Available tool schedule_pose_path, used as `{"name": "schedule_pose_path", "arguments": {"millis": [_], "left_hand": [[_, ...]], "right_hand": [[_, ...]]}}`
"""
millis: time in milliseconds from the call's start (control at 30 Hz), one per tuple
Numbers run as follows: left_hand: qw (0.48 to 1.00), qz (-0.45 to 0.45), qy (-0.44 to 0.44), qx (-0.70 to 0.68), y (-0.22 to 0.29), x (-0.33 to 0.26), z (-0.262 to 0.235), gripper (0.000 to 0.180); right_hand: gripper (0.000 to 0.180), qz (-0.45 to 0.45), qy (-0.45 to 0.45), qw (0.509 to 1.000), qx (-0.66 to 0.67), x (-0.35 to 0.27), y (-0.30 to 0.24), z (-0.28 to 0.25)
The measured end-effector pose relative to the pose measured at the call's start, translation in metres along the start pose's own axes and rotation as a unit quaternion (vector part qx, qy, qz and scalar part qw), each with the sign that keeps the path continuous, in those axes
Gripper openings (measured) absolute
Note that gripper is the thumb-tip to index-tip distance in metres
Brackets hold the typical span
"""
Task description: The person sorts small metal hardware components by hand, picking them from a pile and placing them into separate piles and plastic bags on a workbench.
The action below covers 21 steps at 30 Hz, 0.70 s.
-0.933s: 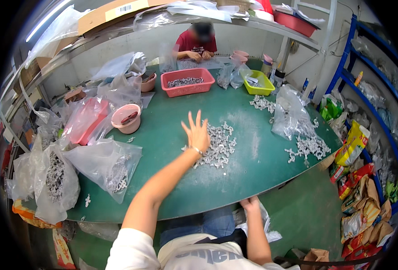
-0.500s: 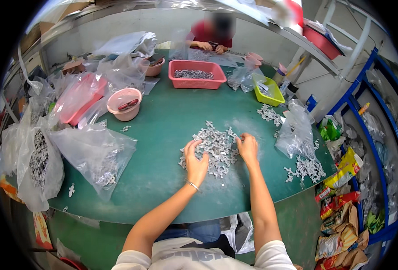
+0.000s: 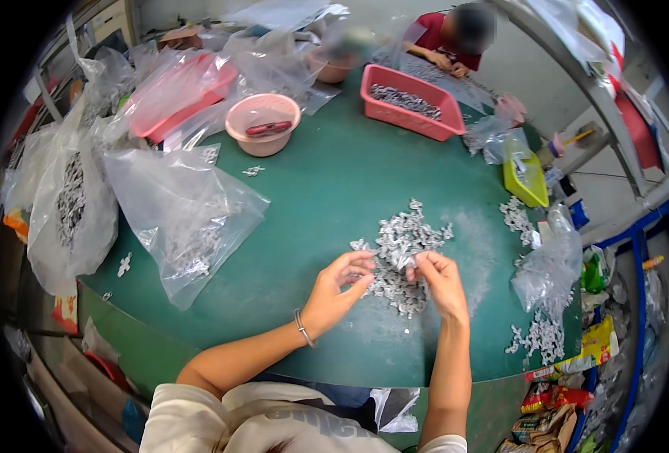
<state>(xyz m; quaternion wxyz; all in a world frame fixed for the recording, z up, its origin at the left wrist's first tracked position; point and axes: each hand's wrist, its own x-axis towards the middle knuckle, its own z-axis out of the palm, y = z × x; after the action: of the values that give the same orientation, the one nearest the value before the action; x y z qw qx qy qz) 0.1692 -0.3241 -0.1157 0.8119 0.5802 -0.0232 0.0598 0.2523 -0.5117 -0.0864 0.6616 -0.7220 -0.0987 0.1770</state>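
Parts [image 3: 411,223], small, grey and knobbly, lie in a loose heap toward the near edge of the counter [image 3: 312,204], right of its middle, which seems to suit an easy reach for both arms. The left hand [image 3: 338,291] is at the heap's left side, its grip fairly wide: thumb apart from curled fingers, no part to be seen between them, as if fencing that side. The right hand [image 3: 441,283] touches the heap from the right with a narrow grip, thumb and fingertips close together; I cannot tell whether a part is pinched there. Toward the left edge, a clear bag [image 3: 187,200] lies with grey pieces inside, probably to keep that lot separate. A pink bowl [image 3: 259,146] beyond it seems meant to stop a red-handled tool [image 3: 268,128] from straying. A pink tray [image 3: 402,122] of grey pieces stands near the far edge, perhaps for a co-worker [image 3: 431,29] in red there. The counter's green top is dusted pale around the heap, and a smaller pile [image 3: 540,337] lies by the right edge. Past that edge, blue shelves [image 3: 639,264] hold plastic bags [image 3: 654,291].
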Motion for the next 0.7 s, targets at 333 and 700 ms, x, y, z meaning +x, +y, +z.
{"name": "schedule_pose_path", "arguments": {"millis": [333,700], "left_hand": [[0.998,0.011,-0.056,-0.025,0.018,-0.005,-0.005,0.037],[0.992,-0.002,-0.082,-0.096,0.023,-0.008,-0.006,0.038]], "right_hand": [[0.015,-0.05,-0.035,0.998,0.0,-0.028,0.0,0.034],[0.006,-0.161,-0.018,0.986,0.04,-0.04,0.002,0.037]]}}
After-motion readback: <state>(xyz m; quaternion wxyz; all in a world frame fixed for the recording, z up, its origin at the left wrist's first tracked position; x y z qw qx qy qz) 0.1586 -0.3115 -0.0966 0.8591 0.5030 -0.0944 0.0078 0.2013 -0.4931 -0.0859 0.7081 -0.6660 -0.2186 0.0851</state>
